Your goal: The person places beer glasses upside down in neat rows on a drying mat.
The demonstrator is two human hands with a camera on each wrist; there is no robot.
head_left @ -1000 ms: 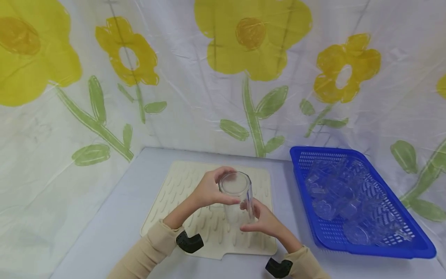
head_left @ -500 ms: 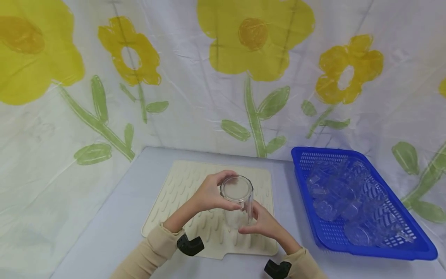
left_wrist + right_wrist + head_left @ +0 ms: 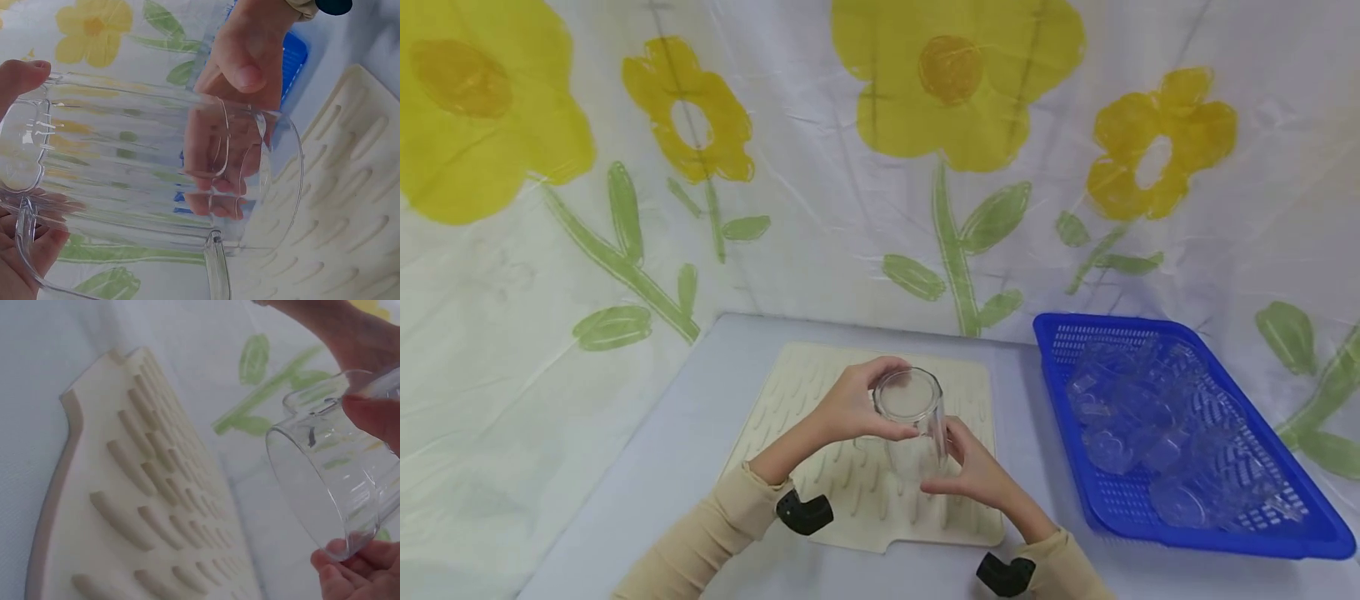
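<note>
Flowered backdrop behind a cream ribbed mat. Above the mat, an inverted clear mug: the left hand curls part-spread fingers round its base; the right hand grips near the rim. Probably stiff, slippery, breakable; best held by base or handle.
</note>
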